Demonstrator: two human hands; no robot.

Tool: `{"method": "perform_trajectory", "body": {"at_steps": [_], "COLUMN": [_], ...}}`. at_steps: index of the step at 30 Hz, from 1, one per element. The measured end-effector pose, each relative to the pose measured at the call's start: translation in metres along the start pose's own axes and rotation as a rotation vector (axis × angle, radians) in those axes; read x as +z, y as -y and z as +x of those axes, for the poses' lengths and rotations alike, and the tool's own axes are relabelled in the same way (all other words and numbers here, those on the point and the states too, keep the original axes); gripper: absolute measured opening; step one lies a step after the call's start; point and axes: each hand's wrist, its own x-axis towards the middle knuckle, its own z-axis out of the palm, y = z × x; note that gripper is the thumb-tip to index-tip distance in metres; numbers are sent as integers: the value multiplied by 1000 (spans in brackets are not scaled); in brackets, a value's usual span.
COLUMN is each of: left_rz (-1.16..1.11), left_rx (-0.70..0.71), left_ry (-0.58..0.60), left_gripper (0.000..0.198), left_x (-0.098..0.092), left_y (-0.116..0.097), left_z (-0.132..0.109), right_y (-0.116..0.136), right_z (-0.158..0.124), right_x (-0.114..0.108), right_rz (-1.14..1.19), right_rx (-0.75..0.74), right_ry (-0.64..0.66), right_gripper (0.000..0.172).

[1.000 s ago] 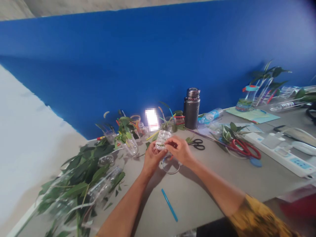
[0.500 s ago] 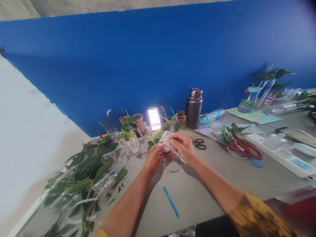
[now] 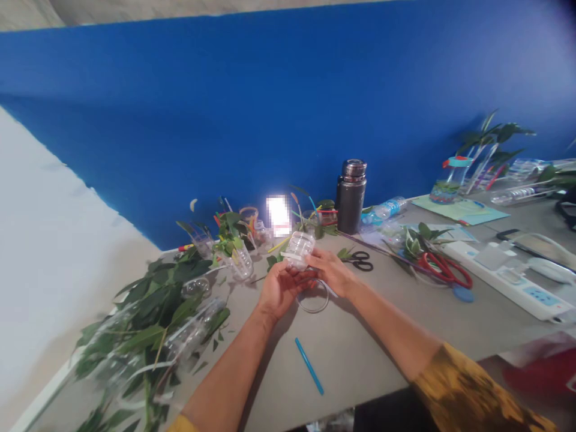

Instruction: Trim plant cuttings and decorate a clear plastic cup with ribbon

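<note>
Both hands hold up a clear, ribbed piece of plastic bottle (image 3: 300, 245) over the middle of the table. My left hand (image 3: 279, 291) cups it from below on the left, fingers curled under it. From the right, my right hand (image 3: 332, 273) closes its fingers on the lower side. A pale band runs around the plastic near the fingers. Just below the hands lies a thin white loop (image 3: 314, 311), its upper part hidden by them. Nearer me on the table is a blue straw-like stick (image 3: 309, 366). Black-handled scissors (image 3: 360, 262) lie right of my right hand.
Cut leaves (image 3: 153, 312) and clear plastic pieces cover the left side. A cut bottle (image 3: 242, 264) with leaves stands behind them. Further back is a dark thermos (image 3: 351, 198). To the right are red-handled scissors (image 3: 450, 273), a white power strip (image 3: 504, 282) and a water bottle (image 3: 389, 209).
My right hand has moved from the top of the plastic piece down to its lower right side. More of the plastic now shows. The view has shifted slightly.
</note>
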Motion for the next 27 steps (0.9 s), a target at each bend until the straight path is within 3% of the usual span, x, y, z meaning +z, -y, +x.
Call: {"method": "perform_trajectory", "body": {"at_steps": [3, 7, 13, 16, 27], "left_rz": [106, 357, 427, 380, 472], "left_rx": [-11, 45, 359, 475, 460], "left_ry": [41, -9, -284, -334, -305], "left_gripper": [44, 59, 33, 32, 35], "left_x": [3, 6, 1, -1, 3], "left_y": [2, 1, -12, -18, -18], "left_z": [-1, -4, -1, 1, -2], "right_y": [0, 0, 6, 4, -6], "right_z": [0, 1, -1, -1, 5], "right_x": [0, -1, 3, 2, -9], "right_rz": [64, 154, 161, 113, 83], "right_rx": [35, 12, -65, -68, -83], "right_ry": [33, -91, -75, -41, 89], "right_gripper": [47, 44, 51, 55, 67]}}
